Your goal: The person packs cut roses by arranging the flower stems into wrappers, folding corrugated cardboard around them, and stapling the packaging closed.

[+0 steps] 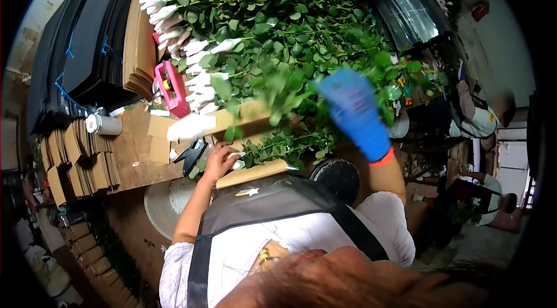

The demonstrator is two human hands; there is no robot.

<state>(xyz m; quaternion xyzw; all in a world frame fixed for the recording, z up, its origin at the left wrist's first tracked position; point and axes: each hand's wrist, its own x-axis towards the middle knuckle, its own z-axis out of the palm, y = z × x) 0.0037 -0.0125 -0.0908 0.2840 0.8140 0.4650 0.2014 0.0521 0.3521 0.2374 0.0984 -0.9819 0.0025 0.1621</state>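
My left hand [218, 161] is bare, and its bent fingers rest around a white-covered flower head [237, 160] at the left end of some leafy stems [290, 144]. Those stems lie between a corrugated cardboard piece [252, 173] close to my apron and a second ribbed cardboard piece [246, 115] farther off. My right hand [351, 99], in a blue glove with an orange cuff, is raised over the greenery to the right. Motion blur hides its fingers, and leaves [281, 93] beside it are smeared too. Black scissors-like handles [190, 157] lie just left of my left hand.
A large heap of leafy stems [278, 12] with white-covered heads [168, 24] fills the back. A pink tool [171, 89], a white cup [104, 124] and cardboard stacks [87, 160] stand left. A dark round container [336, 179] is near my right side. Other people [478, 119] are at far right.
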